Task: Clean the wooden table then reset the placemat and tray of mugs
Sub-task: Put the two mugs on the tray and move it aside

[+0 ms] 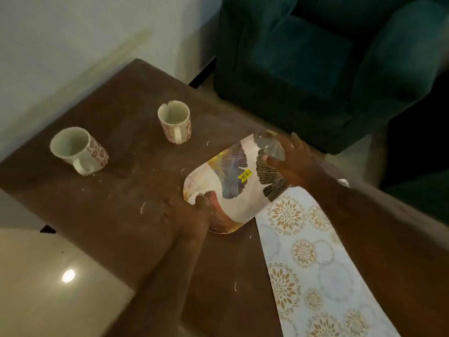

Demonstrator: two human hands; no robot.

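A rounded tray (230,183) with a leaf pattern and a yellow sticker lies near the middle of the brown wooden table (116,215). My left hand (187,215) grips its near-left edge, and my right hand (291,159) grips its far-right edge. One corner of the tray overlaps a long white placemat (313,261) with gold flower rings, which runs toward the near right. Two white mugs with red flowers stand bare on the wood: one (79,149) at the left, the other (175,121) further back with a chipped rim.
Small white crumbs and scraps (143,206) are scattered over the wood. A dark green armchair (328,57) stands close behind the table's far right side. A pale wall runs along the left, and glossy floor (48,276) lies at the near left.
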